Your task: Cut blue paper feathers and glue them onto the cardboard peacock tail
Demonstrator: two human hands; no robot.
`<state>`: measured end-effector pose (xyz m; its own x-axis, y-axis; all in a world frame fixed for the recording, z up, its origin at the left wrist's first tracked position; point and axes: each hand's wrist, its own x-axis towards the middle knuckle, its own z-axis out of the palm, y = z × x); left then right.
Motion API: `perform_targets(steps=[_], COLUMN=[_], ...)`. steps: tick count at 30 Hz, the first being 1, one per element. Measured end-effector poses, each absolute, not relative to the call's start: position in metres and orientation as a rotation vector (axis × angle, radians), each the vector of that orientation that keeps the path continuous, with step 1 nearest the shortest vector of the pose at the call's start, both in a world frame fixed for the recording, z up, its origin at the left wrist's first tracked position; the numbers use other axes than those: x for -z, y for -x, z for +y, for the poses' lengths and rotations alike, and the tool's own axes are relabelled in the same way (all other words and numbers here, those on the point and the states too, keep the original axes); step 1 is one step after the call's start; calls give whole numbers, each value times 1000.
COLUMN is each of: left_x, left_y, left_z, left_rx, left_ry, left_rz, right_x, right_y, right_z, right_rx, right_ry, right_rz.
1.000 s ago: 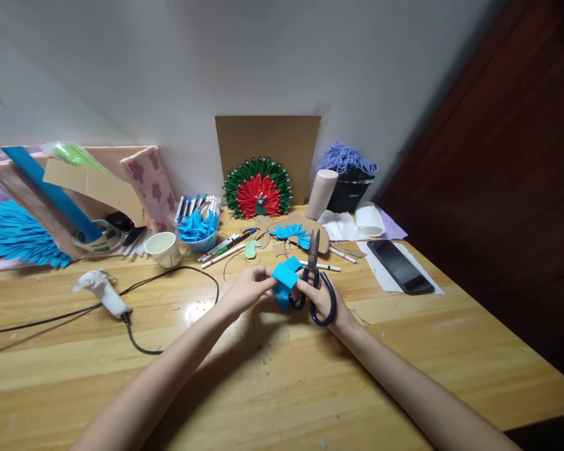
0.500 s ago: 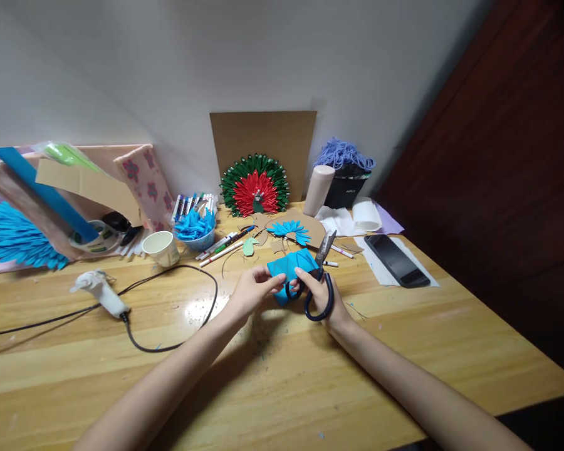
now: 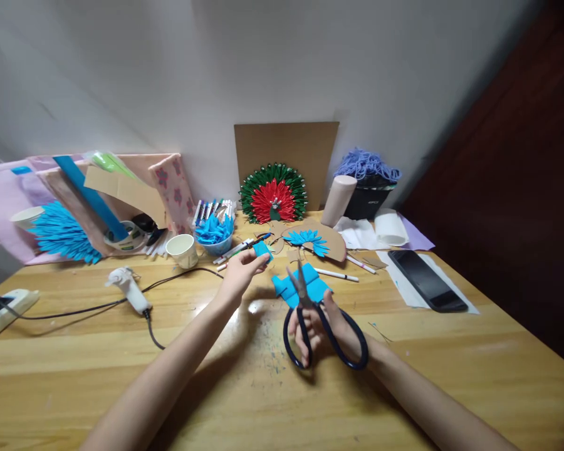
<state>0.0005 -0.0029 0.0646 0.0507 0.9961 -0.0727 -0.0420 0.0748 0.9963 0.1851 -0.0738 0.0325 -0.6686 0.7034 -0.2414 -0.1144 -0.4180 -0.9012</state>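
A wooden table [image 3: 263, 416] spreads beneath everything. Toward its twelve o'clock edge a brown cardboard panel [image 3: 286, 144] stands upright, with a fan-shaped green-and-red ornament [image 3: 275, 194] in front. The dark-handled scissors [image 3: 304, 297] point to about twelve o'clock, blades parted; the right hand [image 3: 316, 331] holds them by the loops, thumb and fingers spread. The left hand [image 3: 242, 272], at ten o'clock from them, is pinched nearly closed. A creased blue sheet [image 3: 316, 285] lies just beyond the right hand, partly behind the blades. At its ten o'clock, the left fingertips grip a small blue piece [image 3: 262, 249].
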Motion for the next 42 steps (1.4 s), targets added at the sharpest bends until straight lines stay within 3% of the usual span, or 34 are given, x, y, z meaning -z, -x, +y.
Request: perform_targets(steps=[8,42], left_x=[-64,-59], left_y=[-9,-17], left_z=[-10,-12], left_rx=[-1053,-984], left_ry=[-1279,-1285], left_rz=[1112,1032], right_x=[-24,-13], right_y=[-178,-178], right_z=[-79,-72], right_rx=[-2013,-2001], right_ry=[1017,951], right_rz=[-1298,-1264])
